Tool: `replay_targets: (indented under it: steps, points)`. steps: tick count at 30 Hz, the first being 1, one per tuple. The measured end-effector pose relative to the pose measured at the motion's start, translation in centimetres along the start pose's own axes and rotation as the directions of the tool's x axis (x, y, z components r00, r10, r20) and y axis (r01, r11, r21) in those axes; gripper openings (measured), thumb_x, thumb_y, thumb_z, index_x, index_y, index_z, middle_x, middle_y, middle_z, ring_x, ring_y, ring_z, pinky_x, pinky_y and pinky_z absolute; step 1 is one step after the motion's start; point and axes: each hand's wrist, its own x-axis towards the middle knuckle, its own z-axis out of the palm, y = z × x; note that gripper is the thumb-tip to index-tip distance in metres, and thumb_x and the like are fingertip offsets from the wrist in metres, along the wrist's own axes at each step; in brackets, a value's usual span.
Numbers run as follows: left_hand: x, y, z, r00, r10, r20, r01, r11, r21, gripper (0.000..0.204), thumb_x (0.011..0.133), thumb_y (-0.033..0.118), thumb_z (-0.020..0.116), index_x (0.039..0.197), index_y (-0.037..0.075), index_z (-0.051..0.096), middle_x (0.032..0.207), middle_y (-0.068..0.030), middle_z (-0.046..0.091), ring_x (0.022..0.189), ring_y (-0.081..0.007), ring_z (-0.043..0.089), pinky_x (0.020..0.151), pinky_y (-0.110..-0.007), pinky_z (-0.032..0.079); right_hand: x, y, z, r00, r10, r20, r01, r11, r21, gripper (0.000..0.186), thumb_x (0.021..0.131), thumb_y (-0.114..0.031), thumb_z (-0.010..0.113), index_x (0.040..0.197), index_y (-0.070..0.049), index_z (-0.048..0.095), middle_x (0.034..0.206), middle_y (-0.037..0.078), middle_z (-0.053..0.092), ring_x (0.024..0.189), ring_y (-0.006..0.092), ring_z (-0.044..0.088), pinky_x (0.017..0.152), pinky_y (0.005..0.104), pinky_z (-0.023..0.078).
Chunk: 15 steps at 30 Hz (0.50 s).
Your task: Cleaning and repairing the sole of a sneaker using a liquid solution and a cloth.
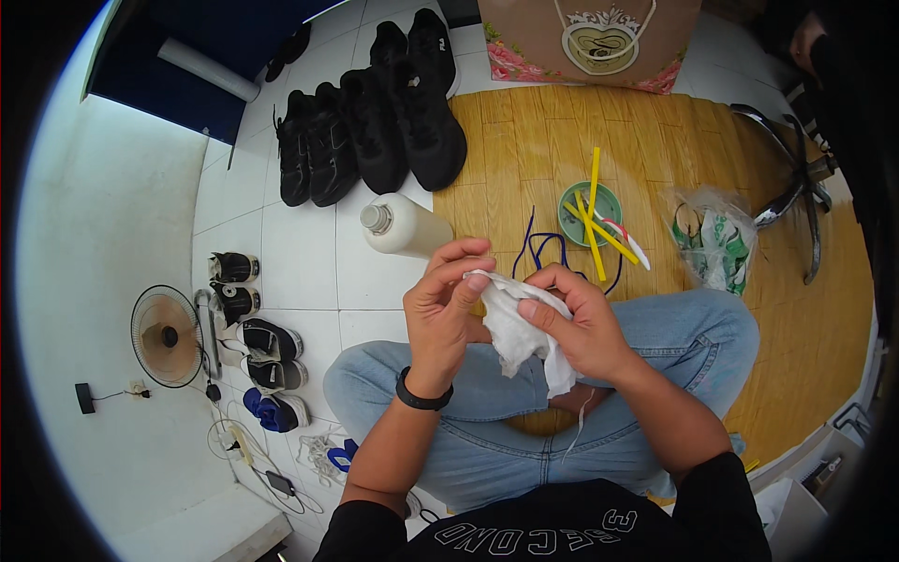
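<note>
White cloth (pixel 515 332) (rather limp) between both hands (pixel 440 309) (pixel 595 332), above jeans (pixel 543 459).

The left hand (pixel 445 311) is raised, its fingers (pixel 457 251) bent toward the thumb (pixel 465 292). The right hand (pixel 592 330) is held just beside it, curled.

A thin white cloth (pixel 513 337), soft and crumpled, is stretched between the left fingers (pixel 476 281), which pinch its far left corner, and the right fingers (pixel 548 320), whose thumb presses on its right side. Its loose folds droop toward the near side, ending in an uneven, frayed-looking edge. A pale thread (pixel 581 421) trails from its near right end.
</note>
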Motion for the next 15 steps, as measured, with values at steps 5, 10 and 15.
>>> replay_targets:
  steps: [5,10,15]
  points:
    - [-0.6,0.5,-0.1,0.992,0.019,0.123,-0.024,0.999,0.039,0.018,0.092,-0.001,0.073,0.110,0.001,0.076,0.113,-0.0140,0.072,0.106,-0.0214,0.067,0.096,-0.032,0.051,0.1,0.3,-0.2,0.999,0.004,-0.043,0.002,0.993,0.118,0.016,0.102,-0.012,0.065,0.113,-0.003,0.059,0.095,0.001,0.066,0.086,0.0028,0.058,0.072,0.0217,0.048]
    - [-1.4,0.5,0.6,0.992,0.043,0.119,-0.058,0.991,0.121,0.021,0.090,0.000,0.075,0.111,0.001,0.077,0.112,-0.0156,0.074,0.104,-0.0229,0.069,0.095,-0.032,0.052,-0.1,0.7,-0.6,1.000,-0.004,-0.013,0.008,0.956,0.292,0.016,0.102,-0.009,0.063,0.115,-0.003,0.058,0.100,0.003,0.068,0.089,0.0036,0.060,0.074,0.0218,0.049]
    - [-0.8,-0.9,-0.3,0.969,0.157,0.192,-0.125,0.978,-0.168,0.013,0.088,-0.002,0.076,0.101,-0.002,0.074,0.112,-0.0189,0.074,0.114,-0.0285,0.068,0.101,-0.037,0.050,0.0,0.2,0.1,0.997,-0.060,-0.040,0.069,0.954,0.292,0.022,0.102,-0.007,0.062,0.122,-0.002,0.055,0.109,0.008,0.070,0.098,0.0082,0.065,0.080,0.0232,0.051]
